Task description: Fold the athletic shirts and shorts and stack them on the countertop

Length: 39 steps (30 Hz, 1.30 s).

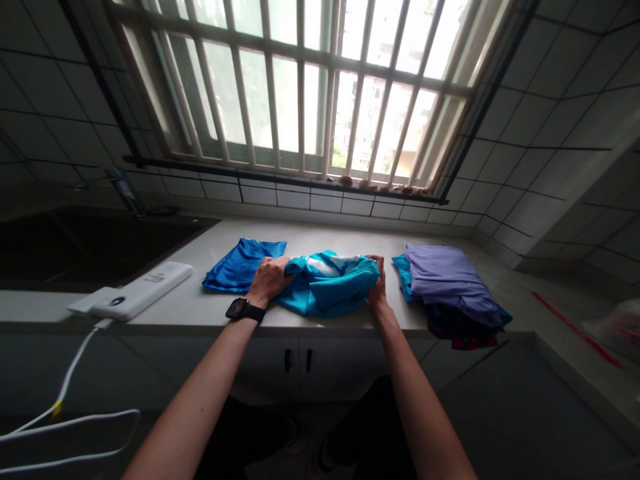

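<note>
A bunched turquoise garment (330,293) with white patches lies on the white countertop (305,233) in front of me; its exact kind is hard to make out. My left hand (270,277), with a black watch at the wrist, is closed on its left edge. On the opposite edge, my right hand (379,280) grips the cloth, its fingers partly behind the fabric. Just left of my left hand is a folded blue garment (235,267). To the right sits a stack of folded clothes with a lavender garment (445,277) on top.
A white power bank (143,290) with a white cable (75,363) rests near the front edge at left. Beyond it are a dark sink (100,230) and faucet (125,193). A red strip (575,327) lies far right. A barred window (310,87) is behind the counter.
</note>
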Available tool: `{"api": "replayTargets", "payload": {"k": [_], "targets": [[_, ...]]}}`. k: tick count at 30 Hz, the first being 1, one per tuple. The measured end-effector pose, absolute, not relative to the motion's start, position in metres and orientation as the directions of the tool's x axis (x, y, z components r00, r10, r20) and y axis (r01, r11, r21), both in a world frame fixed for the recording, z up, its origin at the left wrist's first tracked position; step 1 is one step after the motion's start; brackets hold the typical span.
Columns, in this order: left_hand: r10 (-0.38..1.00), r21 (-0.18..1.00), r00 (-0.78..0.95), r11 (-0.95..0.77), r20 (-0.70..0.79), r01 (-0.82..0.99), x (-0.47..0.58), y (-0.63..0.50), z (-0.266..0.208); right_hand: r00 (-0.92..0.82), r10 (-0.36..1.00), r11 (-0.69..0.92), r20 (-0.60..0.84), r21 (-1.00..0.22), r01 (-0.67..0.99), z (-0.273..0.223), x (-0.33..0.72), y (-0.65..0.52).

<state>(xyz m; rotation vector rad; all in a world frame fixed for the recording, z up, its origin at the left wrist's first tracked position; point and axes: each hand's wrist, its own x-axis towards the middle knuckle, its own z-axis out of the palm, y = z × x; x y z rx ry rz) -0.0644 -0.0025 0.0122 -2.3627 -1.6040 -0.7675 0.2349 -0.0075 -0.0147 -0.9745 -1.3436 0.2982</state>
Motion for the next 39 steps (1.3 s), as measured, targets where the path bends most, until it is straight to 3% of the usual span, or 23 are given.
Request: {"api": "replayTargets", "payload": {"k": [21, 39], "targets": [[0.811, 0.131, 0.283, -0.4, 0.511, 0.907, -0.0644, -0.0031, 0.0124, 0.24, 0.707, 0.59, 0.665, -0.742, 0.318, -0.0136, 0.2348, -0.0074], [0.857, 0.096, 0.292, -0.364, 0.425, 0.926, -0.0608, -0.0101, 0.0208, 0.224, 0.749, 0.562, 0.624, -0.777, 0.285, -0.0173, 0.2374, -0.005]]}}
